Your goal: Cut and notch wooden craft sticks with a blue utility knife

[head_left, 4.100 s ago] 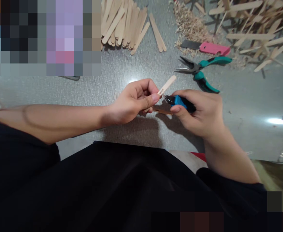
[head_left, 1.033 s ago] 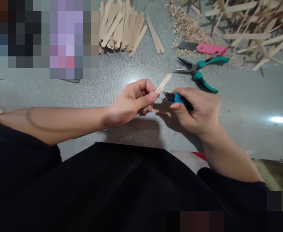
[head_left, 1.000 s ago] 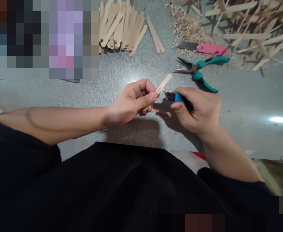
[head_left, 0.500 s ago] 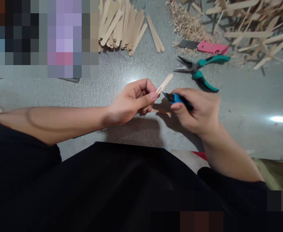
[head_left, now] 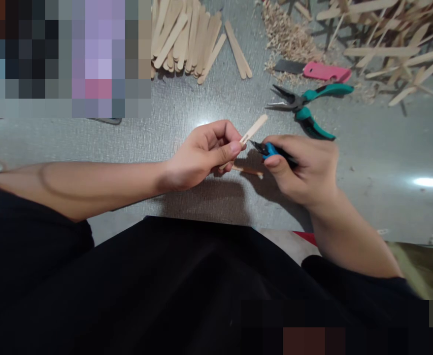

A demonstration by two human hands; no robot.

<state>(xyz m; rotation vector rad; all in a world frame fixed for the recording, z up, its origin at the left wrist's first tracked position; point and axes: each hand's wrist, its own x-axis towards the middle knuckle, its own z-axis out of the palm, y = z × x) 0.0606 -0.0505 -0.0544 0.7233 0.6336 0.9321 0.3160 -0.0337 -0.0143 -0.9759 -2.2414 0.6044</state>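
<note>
My left hand is closed, pinching a wooden craft stick between thumb and fingers. The stick slants up to the right, and a small dark slot shows in it near my thumb tip. Closed in my right hand is a blue-and-black hand tool with a narrow pointed metal tip; most of its body is hidden in my palm. That tip is close beside the slot, but I cannot tell if it touches the wood. Below the hands lies a thin wooden piece on the table.
Teal-handled pliers lie spread beyond my right hand, near a pink-handled knife beside wood shavings. A pile of craft sticks lies at the back, two more beside it. Loose sticks are heaped at the right.
The craft stick's free end has shifted slightly right and down. My right hand and its tool have moved very slightly to the right; the left hand looks unmoved.
</note>
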